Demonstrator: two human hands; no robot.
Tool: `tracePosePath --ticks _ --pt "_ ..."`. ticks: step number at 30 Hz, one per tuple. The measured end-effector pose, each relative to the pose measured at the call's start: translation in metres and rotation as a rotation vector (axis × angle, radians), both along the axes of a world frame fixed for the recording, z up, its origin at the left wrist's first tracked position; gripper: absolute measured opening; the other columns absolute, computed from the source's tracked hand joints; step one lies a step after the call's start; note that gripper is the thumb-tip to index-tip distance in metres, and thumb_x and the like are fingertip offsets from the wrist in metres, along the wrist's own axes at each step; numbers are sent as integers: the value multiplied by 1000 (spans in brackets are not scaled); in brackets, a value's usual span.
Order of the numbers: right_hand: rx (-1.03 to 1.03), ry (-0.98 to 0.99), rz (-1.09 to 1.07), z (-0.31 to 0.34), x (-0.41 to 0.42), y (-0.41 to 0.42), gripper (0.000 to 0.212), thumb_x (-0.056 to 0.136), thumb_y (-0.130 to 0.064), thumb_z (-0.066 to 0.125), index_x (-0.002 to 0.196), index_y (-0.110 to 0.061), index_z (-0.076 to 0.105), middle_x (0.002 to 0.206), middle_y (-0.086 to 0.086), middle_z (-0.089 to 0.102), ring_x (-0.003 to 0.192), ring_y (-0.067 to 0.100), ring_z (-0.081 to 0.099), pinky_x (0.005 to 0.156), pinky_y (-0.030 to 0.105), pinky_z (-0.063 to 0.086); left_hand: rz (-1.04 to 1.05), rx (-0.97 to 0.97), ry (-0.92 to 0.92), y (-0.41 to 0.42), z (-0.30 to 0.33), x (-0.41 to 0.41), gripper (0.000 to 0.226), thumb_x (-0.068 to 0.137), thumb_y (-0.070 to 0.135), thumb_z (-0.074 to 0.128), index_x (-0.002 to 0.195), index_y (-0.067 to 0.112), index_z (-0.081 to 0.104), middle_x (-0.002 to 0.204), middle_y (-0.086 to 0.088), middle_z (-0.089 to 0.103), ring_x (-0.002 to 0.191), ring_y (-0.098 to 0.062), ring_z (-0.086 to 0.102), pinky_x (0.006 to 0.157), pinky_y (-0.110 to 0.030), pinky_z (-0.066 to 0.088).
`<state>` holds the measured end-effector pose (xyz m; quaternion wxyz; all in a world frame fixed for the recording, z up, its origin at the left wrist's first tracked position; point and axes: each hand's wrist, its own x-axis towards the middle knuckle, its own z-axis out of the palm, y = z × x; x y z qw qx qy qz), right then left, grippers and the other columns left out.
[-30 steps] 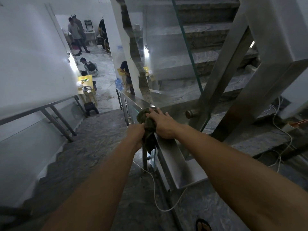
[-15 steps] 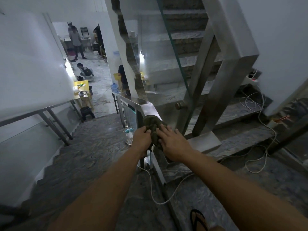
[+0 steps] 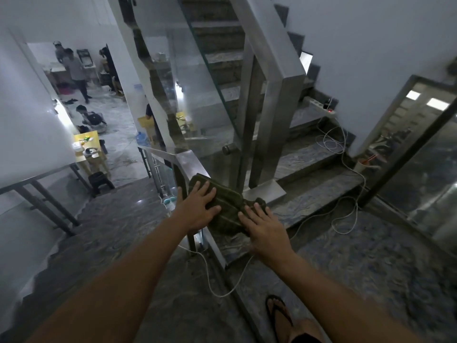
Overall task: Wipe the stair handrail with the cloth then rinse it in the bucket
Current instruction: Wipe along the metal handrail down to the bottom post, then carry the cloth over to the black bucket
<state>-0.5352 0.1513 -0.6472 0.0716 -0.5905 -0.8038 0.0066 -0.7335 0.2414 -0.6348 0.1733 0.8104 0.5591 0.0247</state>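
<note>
A dark green cloth (image 3: 228, 206) lies spread over the flat steel handrail (image 3: 187, 161) at the corner of the landing. My left hand (image 3: 197, 209) rests flat on the cloth's far end, fingers spread. The fingertips of my right hand (image 3: 265, 230) press on the cloth's near end. Both palms face down, holding the cloth against the rail. No bucket shows in the view.
A steel post (image 3: 277, 100) and a glass panel (image 3: 197, 78) rise just behind the rail. A white cable (image 3: 222, 292) trails across the stone landing towards a power strip (image 3: 321, 107). My sandalled foot (image 3: 280, 315) stands below. Stairs drop to the left, where people (image 3: 74, 70) stand.
The cloth was bunched between my hands and is now spread out along the rail. My hands have moved apart and flattened on it. The camera has tilted further down.
</note>
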Motion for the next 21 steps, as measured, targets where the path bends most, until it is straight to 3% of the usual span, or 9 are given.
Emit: tracePosePath --ticks 4,6,9,11,14,17,21 --pt "1 48 -45 -1 31 -9 37 70 -16 75 107 -16 70 109 7 73 93 34 69 85 46 57 -114 63 83 -25 1 10 86 79 72 42 151 31 18 162 1 7 149 -22 0 117 -54 -9" --pt "-35 90 -78 -4 46 -21 28 76 -19 68 103 -16 70 102 7 73 86 32 68 80 42 56 -187 130 87 -34 -1 17 90 72 68 57 148 32 27 159 1 20 147 -25 12 117 -54 -6" --pt "-80 86 -127 -5 64 -34 23 81 -23 64 103 -19 66 98 6 70 80 29 65 69 33 49 -259 375 -13 -46 -3 34 53 70 39 67 122 26 64 127 -7 62 121 -34 53 111 -53 22" --pt "-120 84 -171 -1 77 -42 26 84 -23 61 110 -20 63 104 7 65 85 28 63 69 32 47 -298 448 -93 -53 -1 50 30 74 31 66 101 24 74 107 -6 69 106 -31 61 102 -48 38" --pt "-133 69 -245 11 102 -57 35 86 -24 57 121 -21 57 111 8 60 92 29 60 70 34 46 -368 387 -51 -65 3 80 27 88 36 54 107 27 71 114 3 64 113 -19 49 102 -35 30" --pt "-176 99 -350 26 134 -73 33 87 -21 56 120 -23 53 112 5 54 97 24 55 73 34 44 -434 311 -48 -71 9 115 27 94 34 47 110 27 68 108 3 65 103 -15 49 92 -28 35" --pt "-273 251 -473 42 182 -92 24 81 -10 57 100 -23 52 102 5 52 92 25 52 78 39 45 -378 -104 -200 -71 28 165 19 91 25 56 106 25 69 101 -3 68 94 -18 63 88 -38 52"
